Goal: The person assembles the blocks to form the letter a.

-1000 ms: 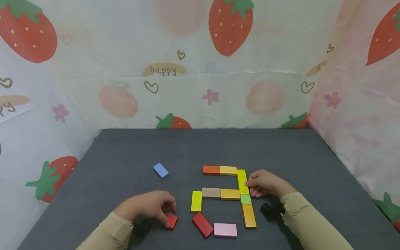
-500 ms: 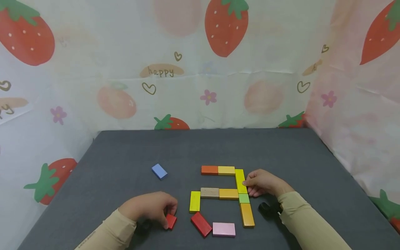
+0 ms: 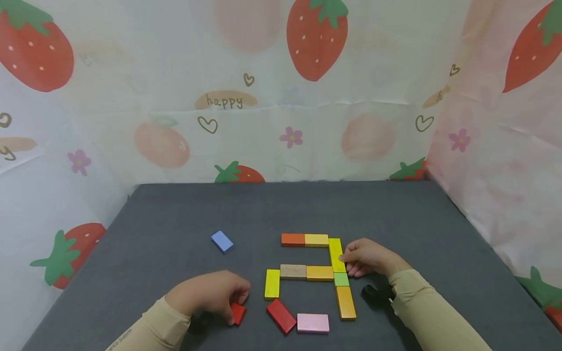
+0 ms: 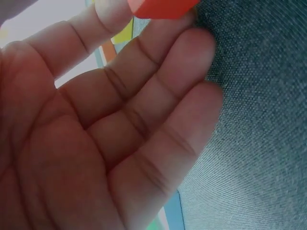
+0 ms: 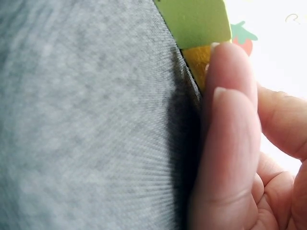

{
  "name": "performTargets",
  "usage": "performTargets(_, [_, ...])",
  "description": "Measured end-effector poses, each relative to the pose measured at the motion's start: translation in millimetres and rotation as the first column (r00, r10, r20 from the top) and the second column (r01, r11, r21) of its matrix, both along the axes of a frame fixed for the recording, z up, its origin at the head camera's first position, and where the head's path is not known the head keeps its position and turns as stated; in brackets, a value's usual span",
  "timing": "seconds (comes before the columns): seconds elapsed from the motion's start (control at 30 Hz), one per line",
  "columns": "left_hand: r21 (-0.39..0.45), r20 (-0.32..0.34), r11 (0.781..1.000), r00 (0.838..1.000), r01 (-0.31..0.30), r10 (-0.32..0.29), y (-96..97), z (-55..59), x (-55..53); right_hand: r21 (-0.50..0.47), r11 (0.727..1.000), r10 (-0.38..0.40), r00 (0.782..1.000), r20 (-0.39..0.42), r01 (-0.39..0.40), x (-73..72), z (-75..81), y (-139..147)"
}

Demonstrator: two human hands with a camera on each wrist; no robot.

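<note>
My left hand (image 3: 212, 295) pinches a short red wooden block (image 3: 238, 313) between thumb and finger, low at the table. In the left wrist view that red block (image 4: 163, 7) shows at the top edge by the fingertips, the other fingers loosely bent. My right hand (image 3: 371, 258) rests beside a long yellow block (image 3: 336, 254), its fingertips at the right edge. The right wrist view has two fairly straight fingers (image 5: 235, 139) along the blocks' side, close to a green block (image 5: 196, 21). A longer red block (image 3: 281, 316) lies slanted between another yellow block (image 3: 272, 284) and a pink block (image 3: 312, 323).
An orange-red block (image 3: 292, 240) and a pale yellow block (image 3: 316, 240) form the top row. A wood-coloured block (image 3: 293, 271) and an amber block (image 3: 320, 273) form the middle row. A blue block (image 3: 222, 242) lies apart on the dark grey table (image 3: 175, 214). A strawberry-print cloth (image 3: 246, 58) hangs behind.
My left hand has edged slightly right and nearer over the short red block. My right hand stays at the long yellow block. The whole head view has shifted a little.
</note>
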State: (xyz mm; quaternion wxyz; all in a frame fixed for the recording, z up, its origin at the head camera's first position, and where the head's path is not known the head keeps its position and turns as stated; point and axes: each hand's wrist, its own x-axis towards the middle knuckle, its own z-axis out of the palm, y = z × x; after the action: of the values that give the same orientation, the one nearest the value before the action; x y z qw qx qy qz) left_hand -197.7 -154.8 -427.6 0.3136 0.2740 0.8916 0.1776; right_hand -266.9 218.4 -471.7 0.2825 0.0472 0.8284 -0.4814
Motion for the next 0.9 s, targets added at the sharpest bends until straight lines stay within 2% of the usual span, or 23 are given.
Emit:
performTargets(0.23, [0.018,-0.031,1.000,0.999,-0.009,0.010,-3.5,-0.6,-3.9,0.013,1.000,-0.007,1.000,-0.001,0.007,-1.2,0.6,-2])
performTargets(0.43, [0.105,-0.025,0.994,1.000,-0.012,0.015,-1.1,6.7,-12.7,0.020,1.000,-0.009,1.000,0.004,0.009,-2.2,0.1,-2])
performTargets(0.57, [0.163,-0.068,0.987,0.998,0.013,-0.001,10.8,14.1,-19.4,0.024,1.000,-0.014,1.000,0.002,0.014,-2.3,0.6,-2])
performTargets(0.7, [0.199,-0.098,0.979,0.995,0.048,-0.029,27.7,15.0,-23.1,0.022,1.000,-0.012,1.000,0.006,0.012,-2.2,0.5,-2])
performTargets(0.9, [0.228,-0.079,0.970,0.995,0.080,-0.064,56.6,10.5,-24.7,0.014,1.000,-0.006,1.000,0.005,0.006,-1.1,0.4,-1])
